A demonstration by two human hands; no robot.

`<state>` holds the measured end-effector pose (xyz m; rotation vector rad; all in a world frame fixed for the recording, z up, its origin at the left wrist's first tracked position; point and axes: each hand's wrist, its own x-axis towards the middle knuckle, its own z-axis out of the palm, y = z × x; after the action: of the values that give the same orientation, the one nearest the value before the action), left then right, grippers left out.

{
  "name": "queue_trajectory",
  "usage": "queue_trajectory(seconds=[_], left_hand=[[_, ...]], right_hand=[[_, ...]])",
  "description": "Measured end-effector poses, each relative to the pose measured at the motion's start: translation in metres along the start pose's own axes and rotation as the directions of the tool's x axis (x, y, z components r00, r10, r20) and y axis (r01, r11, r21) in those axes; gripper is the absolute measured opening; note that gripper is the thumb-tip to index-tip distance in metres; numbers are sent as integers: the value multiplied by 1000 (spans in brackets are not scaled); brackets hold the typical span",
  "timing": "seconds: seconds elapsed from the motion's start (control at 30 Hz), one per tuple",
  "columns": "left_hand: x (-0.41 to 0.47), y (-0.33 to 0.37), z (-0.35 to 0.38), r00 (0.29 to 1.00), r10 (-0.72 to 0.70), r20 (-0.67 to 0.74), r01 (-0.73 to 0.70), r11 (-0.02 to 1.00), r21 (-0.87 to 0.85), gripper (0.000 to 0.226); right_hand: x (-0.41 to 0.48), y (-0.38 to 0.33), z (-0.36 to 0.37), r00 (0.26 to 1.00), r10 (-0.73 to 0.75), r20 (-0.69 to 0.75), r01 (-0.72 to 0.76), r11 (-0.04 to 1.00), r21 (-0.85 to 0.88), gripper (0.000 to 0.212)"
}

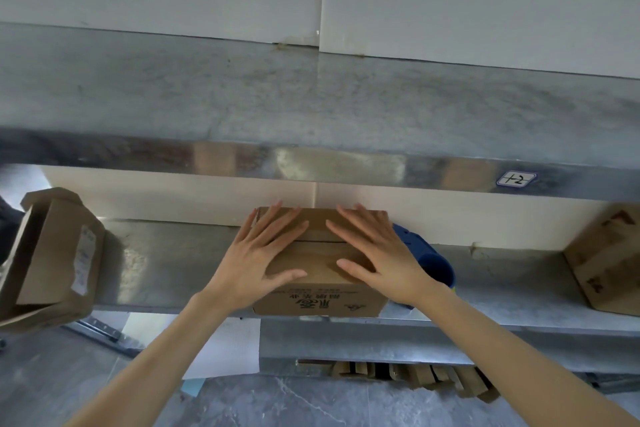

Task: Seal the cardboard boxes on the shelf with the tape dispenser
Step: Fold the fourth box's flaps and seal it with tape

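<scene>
A small cardboard box (pixel 317 302) with printed characters on its front stands at the middle of the metal shelf (pixel 166 263). Its top flaps are folded down and meet at a seam across the top. My left hand (pixel 258 253) lies flat on the left part of the top with fingers spread and straight. My right hand (pixel 377 255) presses flat on the right part in the same way. A blue tape dispenser (pixel 431 262) lies on the shelf just right of the box, partly hidden behind my right hand.
An open cardboard box (pixel 52 260) with a white label overhangs the shelf's left end. Another cardboard box (pixel 609 260) stands at the far right. An upper metal shelf (pixel 311 104) runs above, with a label tag (pixel 516 179). Flattened cardboard pieces (pixel 433 376) lie below.
</scene>
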<state>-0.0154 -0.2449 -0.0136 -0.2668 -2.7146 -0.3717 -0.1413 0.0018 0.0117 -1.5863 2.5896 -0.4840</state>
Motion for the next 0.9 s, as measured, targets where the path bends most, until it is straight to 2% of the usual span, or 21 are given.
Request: queue_trajectory(seconds=[0.07, 0.17, 0.33, 0.4, 0.5, 0.6, 0.7, 0.77, 0.83, 0.9], left_hand=[[0, -4, 1, 996, 15, 85, -16, 1000, 4, 77], [2, -9, 1, 986, 30, 166, -35, 999, 25, 82], [-1, -9, 2, 987, 117, 112, -119, 993, 13, 79], [1, -12, 1, 982, 133, 131, -136, 991, 12, 78], [2, -16, 1, 977, 132, 169, -137, 991, 15, 81], [0, -13, 3, 986, 75, 148, -79, 997, 21, 79], [0, -9, 3, 994, -48, 94, 49, 999, -15, 82], [1, -5, 5, 986, -158, 49, 163, 979, -122, 82], [0, 2, 8, 959, -285, -15, 268, 918, -291, 75], [0, 7, 9, 908, -417, -44, 344, 802, -489, 67]], right_hand=[[2, 2, -1, 991, -4, 136, 22, 991, -129, 63], [5, 2, -5, 978, -2, 207, 44, 979, -199, 64], [2, 3, -7, 967, -41, 250, 87, 980, -179, 60], [5, 3, -8, 960, -38, 277, 94, 977, -191, 62], [7, 3, -9, 964, -34, 263, 86, 978, -190, 63], [3, 3, -3, 985, 21, 170, 5, 989, -146, 65], [3, 4, 3, 991, 122, 52, -121, 992, -15, 66], [1, 2, 4, 974, 224, -30, -215, 959, 184, 58], [-1, -1, 4, 944, 325, -54, -267, 852, 451, 50], [-2, -5, 1, 919, 393, -37, -284, 723, 630, 53]])
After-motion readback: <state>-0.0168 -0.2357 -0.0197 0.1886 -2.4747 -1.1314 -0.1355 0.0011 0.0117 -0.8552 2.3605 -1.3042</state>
